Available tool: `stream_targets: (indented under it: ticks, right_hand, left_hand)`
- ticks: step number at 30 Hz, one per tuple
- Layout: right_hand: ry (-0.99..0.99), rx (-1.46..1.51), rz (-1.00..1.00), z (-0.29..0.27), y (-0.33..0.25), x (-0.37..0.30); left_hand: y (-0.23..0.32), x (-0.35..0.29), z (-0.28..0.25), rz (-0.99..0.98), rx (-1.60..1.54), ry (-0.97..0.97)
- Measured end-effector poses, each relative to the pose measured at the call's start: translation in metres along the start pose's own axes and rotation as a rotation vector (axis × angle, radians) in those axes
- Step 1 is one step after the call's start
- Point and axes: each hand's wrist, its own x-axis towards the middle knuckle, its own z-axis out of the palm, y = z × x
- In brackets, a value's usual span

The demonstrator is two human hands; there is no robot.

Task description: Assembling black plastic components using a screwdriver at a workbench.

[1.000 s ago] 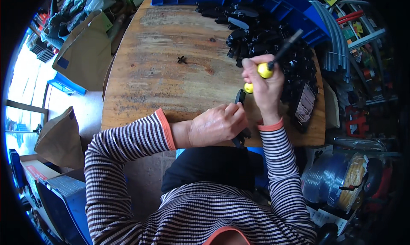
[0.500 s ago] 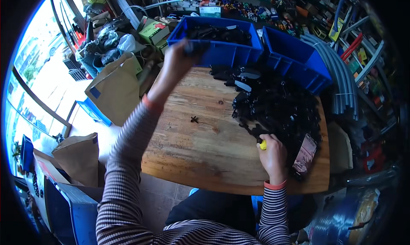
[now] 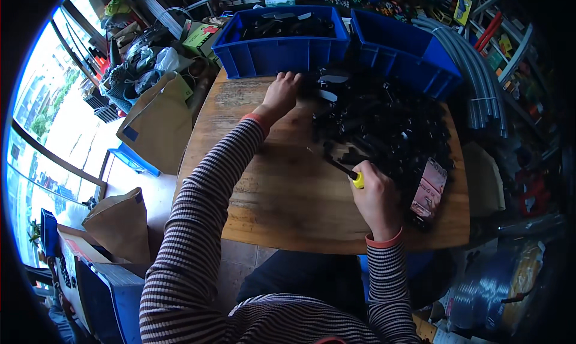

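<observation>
My left hand (image 3: 282, 96) reaches to the far left edge of a heap of black plastic parts (image 3: 384, 119). Its fingers are curled down beside blurred black pieces; whatever they hold is hidden. Closer to me, my right hand (image 3: 376, 194) is wrapped round a screwdriver (image 3: 358, 180) with a yellow-ended handle. The dark shaft points left and away, over bare wood at the heap's near edge. Two grey, blade-like pieces show among the black parts near my left hand.
Behind the heap stand two blue bins: the left bin (image 3: 282, 54) holds black parts, the right bin (image 3: 414, 62) is angled beside it. A phone (image 3: 429, 191) lies at the right of the wooden table (image 3: 288, 206). Paper bags (image 3: 159, 125) stand left; grey tubing (image 3: 474, 74) lies right.
My left hand has come down from beside the left bin, where it held a dark thing, to the heap. The screwdriver's shaft now shows clearly. The whole view has shifted slightly.
</observation>
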Motion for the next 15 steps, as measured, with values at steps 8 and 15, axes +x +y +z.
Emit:
stream_targets:
  ticks: [8,15]
  right_hand:
    - [0.266,0.166,-0.030,-0.003,0.013,0.002]
    - [0.223,0.363,0.032,-0.006,-0.002,0.009]
  left_hand:
    - [0.021,-0.059,-0.086,-0.015,-0.379,-0.099]
    - [0.109,-0.107,-0.099,0.793,-0.520,-0.256]
